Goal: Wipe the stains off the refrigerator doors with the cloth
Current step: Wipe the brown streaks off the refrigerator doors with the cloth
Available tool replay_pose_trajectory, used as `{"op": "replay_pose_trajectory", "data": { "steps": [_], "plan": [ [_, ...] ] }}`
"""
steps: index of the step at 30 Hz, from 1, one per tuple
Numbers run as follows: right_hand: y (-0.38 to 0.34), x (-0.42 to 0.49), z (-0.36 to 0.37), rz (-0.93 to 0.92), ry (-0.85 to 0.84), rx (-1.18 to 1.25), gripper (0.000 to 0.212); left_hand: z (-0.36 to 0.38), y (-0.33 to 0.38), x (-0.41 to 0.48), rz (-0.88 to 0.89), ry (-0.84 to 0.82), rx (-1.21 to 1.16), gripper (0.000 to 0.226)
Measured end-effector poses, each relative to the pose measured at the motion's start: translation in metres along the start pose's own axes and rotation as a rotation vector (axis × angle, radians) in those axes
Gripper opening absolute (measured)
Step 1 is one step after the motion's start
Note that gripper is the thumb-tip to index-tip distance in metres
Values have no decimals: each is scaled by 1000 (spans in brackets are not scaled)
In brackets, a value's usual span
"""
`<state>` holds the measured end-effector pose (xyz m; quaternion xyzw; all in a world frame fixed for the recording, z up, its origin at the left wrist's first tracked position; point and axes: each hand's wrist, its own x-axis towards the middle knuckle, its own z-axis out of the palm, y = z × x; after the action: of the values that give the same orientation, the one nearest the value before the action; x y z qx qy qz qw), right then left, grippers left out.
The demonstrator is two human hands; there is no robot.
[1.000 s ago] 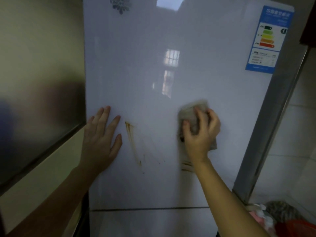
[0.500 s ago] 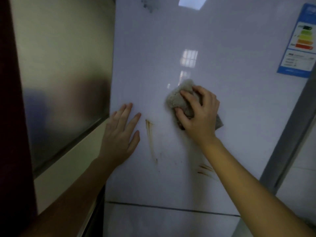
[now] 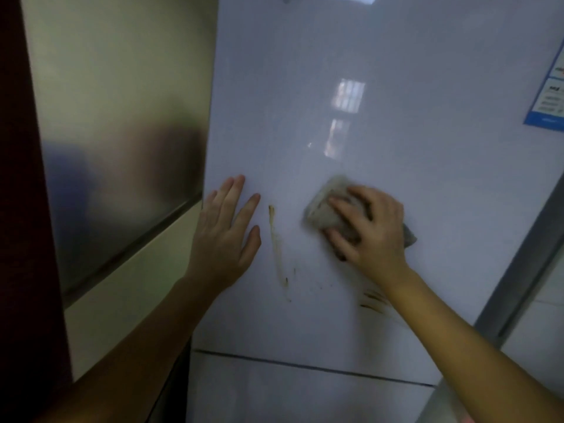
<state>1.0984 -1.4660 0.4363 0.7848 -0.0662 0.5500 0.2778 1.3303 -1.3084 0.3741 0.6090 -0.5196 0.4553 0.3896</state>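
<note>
Since a moment ago the right hand has been sliding the cloth down and a little rightward across the upper refrigerator door, away from the bright window reflection it was nearly touching. Nearest to me, both bare forearms are reaching up from the bottom of the view toward the white glossy panel. That right hand is pressing the grey, crumpled cloth flat against the door, fingers spread and curled over it, with a corner of fabric sticking out past the wrist side. The left hand is lying open and flat on the door near its left edge, fingers together and pointing up, holding nothing. Between the two hands a long brown streak is running downward, apart from both of them, and a few short brown marks are showing just beside the right wrist. Below the arms, a dark seam is separating this door from the lower door. To the left a brushed metal panel is standing alongside the fridge. Farther up on the right, a blue-edged energy label is peeking in at the frame's edge.
</note>
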Motion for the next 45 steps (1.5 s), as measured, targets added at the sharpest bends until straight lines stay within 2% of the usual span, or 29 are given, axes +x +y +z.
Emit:
{"op": "replay_pose_trajectory", "data": {
  "steps": [3,8,14,20,30,37,45],
  "plan": [
    [-6,7,6,84,47,30,42,0,6,-6,-43,8,-16,53],
    [-28,-15,20,-82,-67,70,40,-5,0,-24,-27,-1,20,49],
    [-23,-18,20,-211,-115,115,36,-14,-1,-43,-31,-127,125,51],
    [-19,-20,24,-273,-116,170,35,-24,4,-47,-44,-224,174,53],
    [-7,0,15,-323,-106,139,35,-36,7,-43,-59,-284,177,53],
    [-23,32,24,-143,8,141,42,-19,3,-55,-84,-229,138,58],
    [-33,-4,33,-262,42,68,40,13,-7,-70,-57,-18,112,59]
  ]
}}
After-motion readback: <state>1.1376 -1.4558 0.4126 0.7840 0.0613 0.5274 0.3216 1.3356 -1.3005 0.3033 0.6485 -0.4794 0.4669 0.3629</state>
